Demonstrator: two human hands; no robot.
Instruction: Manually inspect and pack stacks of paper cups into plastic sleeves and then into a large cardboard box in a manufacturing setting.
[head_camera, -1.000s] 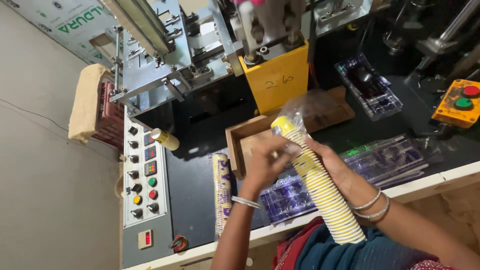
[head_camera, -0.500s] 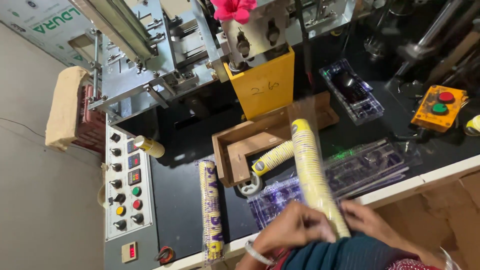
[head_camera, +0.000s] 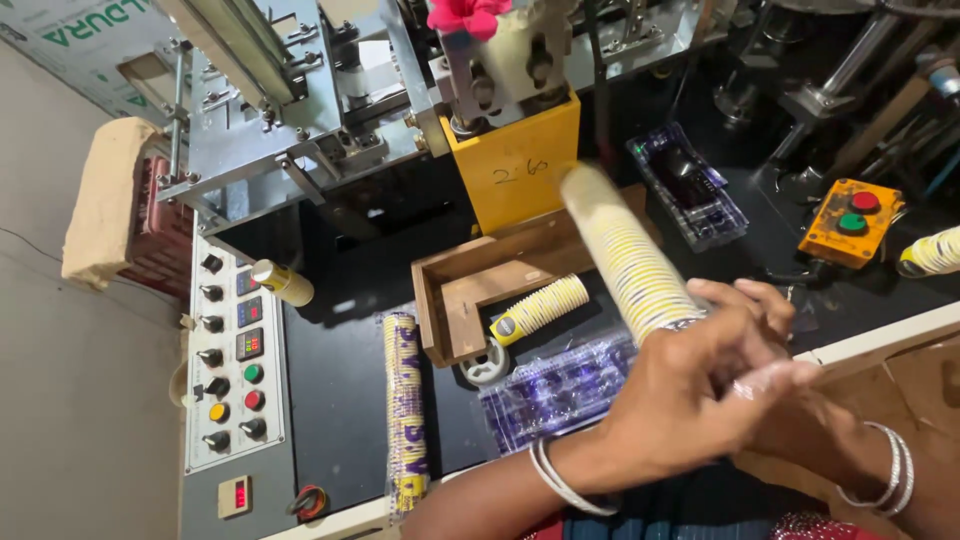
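The long stack of paper cups (head_camera: 625, 255) slants up and away from me, its lower end gripped in my hands. My left hand (head_camera: 690, 400) closes around its base in front, and my right hand (head_camera: 770, 385) is wrapped there too, just behind. Beyond it, a shorter cup stack (head_camera: 540, 308) lies by the wooden tray (head_camera: 450, 300) on the black table (head_camera: 340, 400), with a wrapped cup sleeve (head_camera: 403, 410) further left.

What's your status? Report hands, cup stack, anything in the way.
Left hand and right hand both gripping cup stack at its base. Stack tilted up over wooden tray. Short stack lies beneath; nothing blocking.
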